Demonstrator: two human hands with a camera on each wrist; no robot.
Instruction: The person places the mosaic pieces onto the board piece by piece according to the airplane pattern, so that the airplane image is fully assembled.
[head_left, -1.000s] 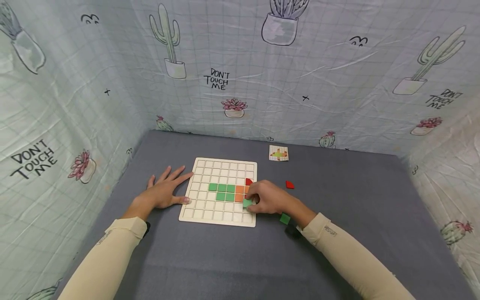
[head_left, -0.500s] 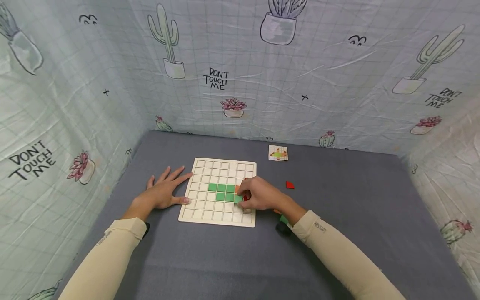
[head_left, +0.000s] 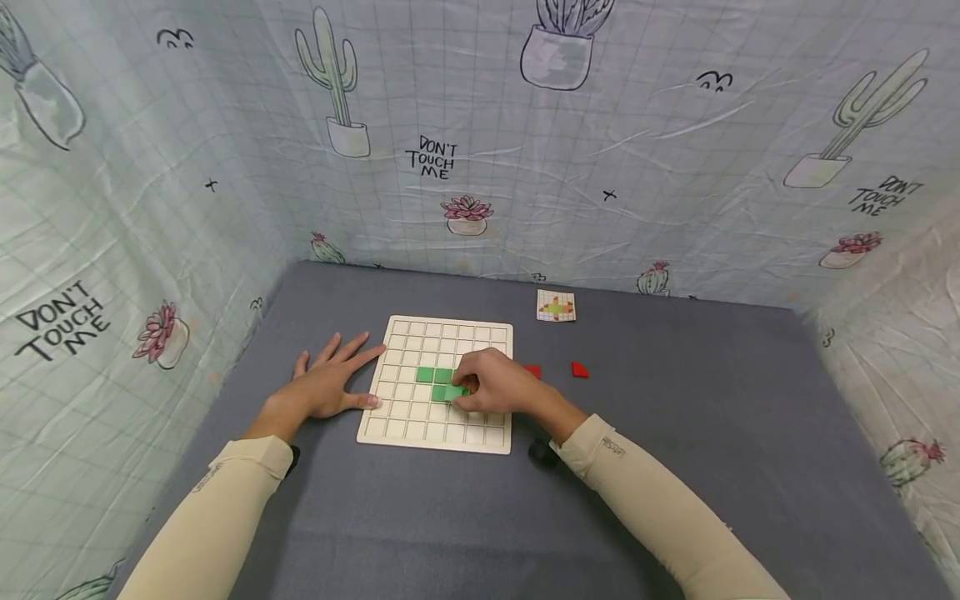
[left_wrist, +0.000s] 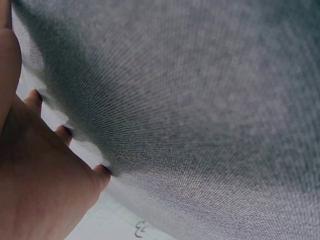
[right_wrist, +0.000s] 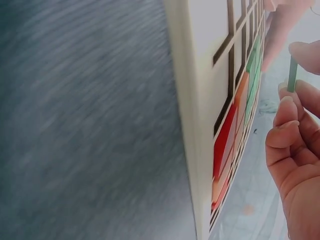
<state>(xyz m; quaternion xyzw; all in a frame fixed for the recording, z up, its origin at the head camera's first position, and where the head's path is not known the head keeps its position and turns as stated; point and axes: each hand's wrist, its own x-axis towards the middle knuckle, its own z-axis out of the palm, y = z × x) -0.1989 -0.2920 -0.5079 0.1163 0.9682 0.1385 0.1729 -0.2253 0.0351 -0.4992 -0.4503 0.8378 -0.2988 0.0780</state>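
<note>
One pinched green tile shifted left over board.

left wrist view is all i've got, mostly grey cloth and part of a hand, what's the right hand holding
Observer: The right hand pinches a green tile over the grid board.
Operator: ok and is the other one on that board too
Observer: Yes, the left hand touches the board's left edge, as the head view shows.
Operator: anything loose off to the board's right
Observer: Yes, a red rounded piece lies there on the grey cloth.
</note>
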